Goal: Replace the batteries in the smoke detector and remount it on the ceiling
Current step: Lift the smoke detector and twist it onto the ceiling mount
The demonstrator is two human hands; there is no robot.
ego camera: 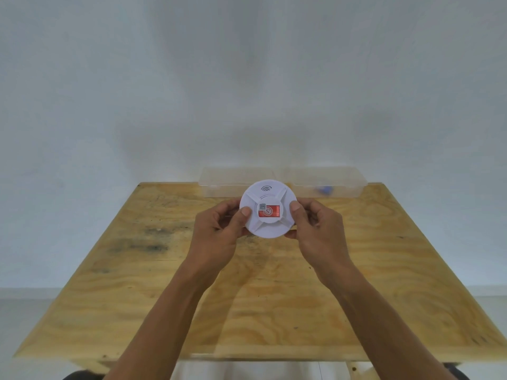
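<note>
I hold a round white smoke detector [268, 197] in both hands above the far half of the wooden table, its face tilted toward me. It has four raised ribs, a wave symbol near the top and a red-and-white label at its centre. My left hand [219, 229] grips its left edge with the thumb on the face and fingers curled behind. On the right edge my right hand [315, 226] grips the same way. No batteries are in sight.
The plywood table [137, 283] has dark stains left of centre. A clear plastic box [222, 182] and a second one [337, 182] holding a small blue item stand at the far edge against a plain pale wall.
</note>
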